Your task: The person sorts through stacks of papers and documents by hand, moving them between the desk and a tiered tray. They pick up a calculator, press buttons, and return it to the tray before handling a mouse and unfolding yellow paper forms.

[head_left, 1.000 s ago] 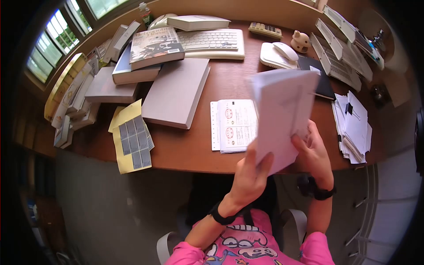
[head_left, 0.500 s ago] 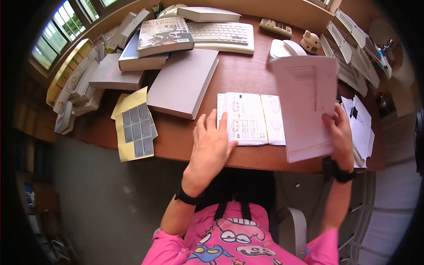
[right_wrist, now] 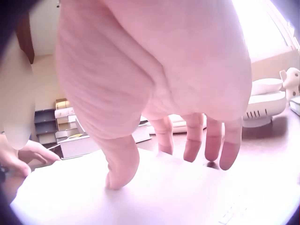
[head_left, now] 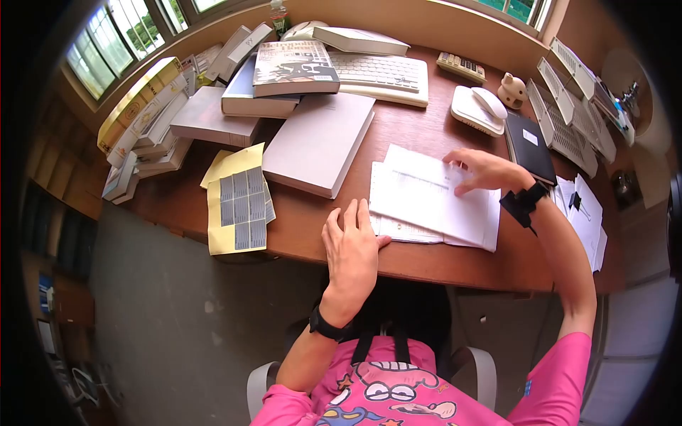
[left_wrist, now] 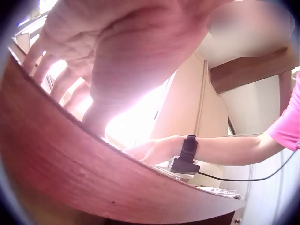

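Note:
A stack of white sheets (head_left: 419,195) lies on the brown desk in front of the person, its top sheets turned at a slant over the ones beneath. The right hand (head_left: 486,170) is over the upper right part of the stack; in the right wrist view its thumb (right_wrist: 122,164) touches the paper and its fingers point down, apart. Near the stack's lower left corner, the left hand (head_left: 352,252) rests on the desk edge with fingers spread and relaxed, its thumb by the paper. The left wrist view shows that hand (left_wrist: 112,56) at the desk's edge (left_wrist: 93,173).
Thick books (head_left: 320,142) and a yellow sheet with grey labels (head_left: 241,202) lie to the left. Behind are a keyboard (head_left: 376,71), calculator (head_left: 462,66) and white mouse (head_left: 490,103). At right are a black notebook (head_left: 529,149), racks (head_left: 561,124) and clipped papers (head_left: 582,213).
The sheets held up in the hands came down onto the printed, banded stack and now cover most of it. The left hand let go of them and moved left; the right hand loosened its grip.

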`<action>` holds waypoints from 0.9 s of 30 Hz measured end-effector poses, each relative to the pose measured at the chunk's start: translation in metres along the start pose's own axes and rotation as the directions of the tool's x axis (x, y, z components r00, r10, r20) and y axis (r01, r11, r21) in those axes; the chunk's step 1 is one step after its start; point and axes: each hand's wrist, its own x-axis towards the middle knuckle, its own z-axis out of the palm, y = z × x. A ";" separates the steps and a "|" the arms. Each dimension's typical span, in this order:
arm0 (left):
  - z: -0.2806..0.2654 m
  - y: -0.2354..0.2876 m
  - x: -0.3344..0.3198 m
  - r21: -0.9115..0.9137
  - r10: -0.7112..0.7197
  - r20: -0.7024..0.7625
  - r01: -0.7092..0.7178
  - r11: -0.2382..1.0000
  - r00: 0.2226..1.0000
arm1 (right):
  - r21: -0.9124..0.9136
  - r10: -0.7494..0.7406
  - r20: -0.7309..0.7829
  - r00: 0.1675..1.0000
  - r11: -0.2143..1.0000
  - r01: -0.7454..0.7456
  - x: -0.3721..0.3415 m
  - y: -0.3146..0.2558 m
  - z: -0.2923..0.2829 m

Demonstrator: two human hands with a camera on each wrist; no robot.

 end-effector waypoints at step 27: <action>-0.013 0.057 0.030 -0.993 0.030 -0.084 -0.086 0.075 0.996 | 0.645 0.184 -0.722 0.667 0.526 0.554 -0.102 -0.085 0.076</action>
